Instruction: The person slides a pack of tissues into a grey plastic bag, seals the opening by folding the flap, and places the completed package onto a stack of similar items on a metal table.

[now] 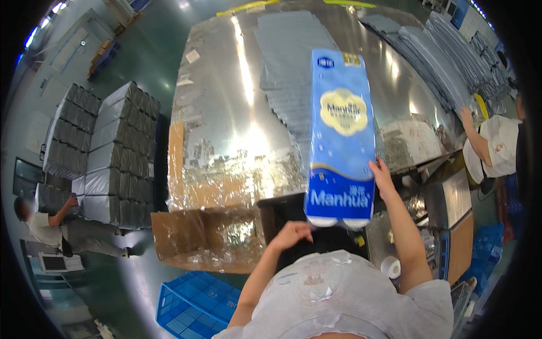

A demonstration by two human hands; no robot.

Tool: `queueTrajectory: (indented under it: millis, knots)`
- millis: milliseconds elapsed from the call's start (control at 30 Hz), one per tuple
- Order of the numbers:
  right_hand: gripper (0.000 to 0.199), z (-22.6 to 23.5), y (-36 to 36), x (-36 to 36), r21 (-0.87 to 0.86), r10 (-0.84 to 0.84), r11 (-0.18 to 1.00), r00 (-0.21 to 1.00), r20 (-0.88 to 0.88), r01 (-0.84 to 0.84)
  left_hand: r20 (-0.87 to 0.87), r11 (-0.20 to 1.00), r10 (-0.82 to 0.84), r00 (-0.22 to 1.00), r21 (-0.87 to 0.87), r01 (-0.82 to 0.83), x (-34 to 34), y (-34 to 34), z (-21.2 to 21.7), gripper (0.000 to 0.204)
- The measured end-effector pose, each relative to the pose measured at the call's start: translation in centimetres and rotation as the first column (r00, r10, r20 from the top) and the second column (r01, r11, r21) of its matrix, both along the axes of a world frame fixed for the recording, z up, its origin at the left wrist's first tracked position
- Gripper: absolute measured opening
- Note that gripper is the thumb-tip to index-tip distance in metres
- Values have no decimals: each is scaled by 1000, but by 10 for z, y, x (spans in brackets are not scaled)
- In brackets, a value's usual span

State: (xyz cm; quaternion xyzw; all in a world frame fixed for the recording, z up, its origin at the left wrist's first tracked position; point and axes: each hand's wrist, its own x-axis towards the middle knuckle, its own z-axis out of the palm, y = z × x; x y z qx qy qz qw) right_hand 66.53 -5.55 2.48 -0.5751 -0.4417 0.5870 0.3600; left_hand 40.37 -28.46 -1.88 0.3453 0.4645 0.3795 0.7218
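Blue tissue pack [341, 135] hides right hand [381, 174] fingers gripping it; left hand [292, 233] loosely open beneath.

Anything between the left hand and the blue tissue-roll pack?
Nothing lies between. In the head view the left hand sits just below the blue pack over a dark opening; the right hand touches the pack's right edge.
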Motion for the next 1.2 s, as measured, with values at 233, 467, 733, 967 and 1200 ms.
queueTrajectory:
  millis: [233, 467, 733, 967, 1200]
  knots:
    - [45, 8, 84, -48, 4, 156, 988, 987, 21, -157, -495, 961, -236, 836, 11, 278, -27, 37, 6, 26]
    - [34, 8, 125, -71, -116, 496, 865, 866, 62, -488, -586, 927, 367, 722, 294, -233, -73, 161, 35, 62]
    - [16, -1, 360, -154, 389, 142, 368, 465, 874, -844, -247, 756, 642, 726, 365, -544, -109, 293, 47, 49]
    - [10, -58, 460, -182, 570, -29, 343, 599, 800, -746, -235, 845, 517, 823, 294, -447, -128, 367, 37, 42]
    - [14, -25, 487, -174, 497, 304, 570, 730, 612, -654, -752, 779, 606, -258, 496, 384, -176, 507, 11, 37]
